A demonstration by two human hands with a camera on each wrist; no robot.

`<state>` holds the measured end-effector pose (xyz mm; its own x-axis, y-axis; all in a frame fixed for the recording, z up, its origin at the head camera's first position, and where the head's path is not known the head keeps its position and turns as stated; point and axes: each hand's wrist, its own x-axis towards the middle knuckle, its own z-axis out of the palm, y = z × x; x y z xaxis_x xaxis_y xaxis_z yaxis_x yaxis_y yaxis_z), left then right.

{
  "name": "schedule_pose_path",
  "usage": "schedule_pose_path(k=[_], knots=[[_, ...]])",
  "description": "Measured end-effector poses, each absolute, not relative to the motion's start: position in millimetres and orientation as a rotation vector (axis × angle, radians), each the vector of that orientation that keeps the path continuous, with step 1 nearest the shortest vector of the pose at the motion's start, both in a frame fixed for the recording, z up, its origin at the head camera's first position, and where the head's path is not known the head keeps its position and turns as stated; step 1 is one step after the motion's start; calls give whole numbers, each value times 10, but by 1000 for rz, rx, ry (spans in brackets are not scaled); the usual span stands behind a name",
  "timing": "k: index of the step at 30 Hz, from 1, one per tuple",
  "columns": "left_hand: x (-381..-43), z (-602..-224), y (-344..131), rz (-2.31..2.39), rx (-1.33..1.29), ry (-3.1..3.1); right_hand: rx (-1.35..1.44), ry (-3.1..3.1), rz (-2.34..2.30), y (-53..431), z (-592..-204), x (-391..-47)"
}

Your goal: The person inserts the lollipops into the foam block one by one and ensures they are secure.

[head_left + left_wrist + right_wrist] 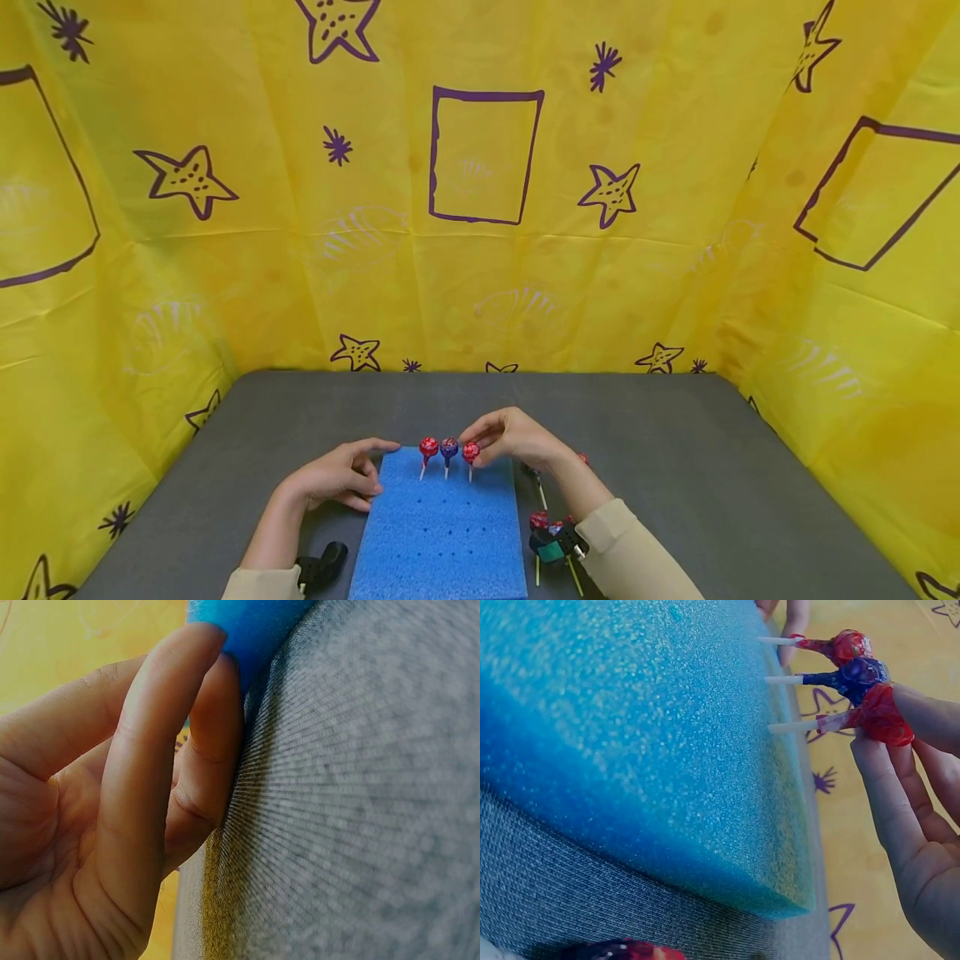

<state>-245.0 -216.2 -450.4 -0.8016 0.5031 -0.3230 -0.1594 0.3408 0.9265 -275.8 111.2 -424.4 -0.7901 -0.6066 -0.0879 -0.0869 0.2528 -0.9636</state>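
Note:
A blue foam block [442, 533] lies on the table with several small holes in its top. Three wrapped lollipops stand in a row near its far edge: a red lollipop [428, 447] on the left, a purple-blue lollipop [449, 448] in the middle, and another red lollipop [885, 716] on the right. My right hand [517, 437] pinches the right-hand one by its wrapped head, its white stick meeting the foam. My left hand [339, 477] rests against the block's left side, index finger reaching to the far left corner; in the left wrist view its fingertips touch the blue foam.
More wrapped lollipops [539, 521] lie on the grey table [630, 425] right of the block, partly hidden by the right forearm and its wrist camera [551, 546]. Yellow patterned cloth [480, 292] walls the table at the back and sides.

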Motion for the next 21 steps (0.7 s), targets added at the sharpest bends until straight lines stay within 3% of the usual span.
schedule_pose_path(k=[21], knots=[[-2440, -4509, -2166, 1504, 309, 2027, -620, 2121, -1543, 1103, -4240, -2763]])
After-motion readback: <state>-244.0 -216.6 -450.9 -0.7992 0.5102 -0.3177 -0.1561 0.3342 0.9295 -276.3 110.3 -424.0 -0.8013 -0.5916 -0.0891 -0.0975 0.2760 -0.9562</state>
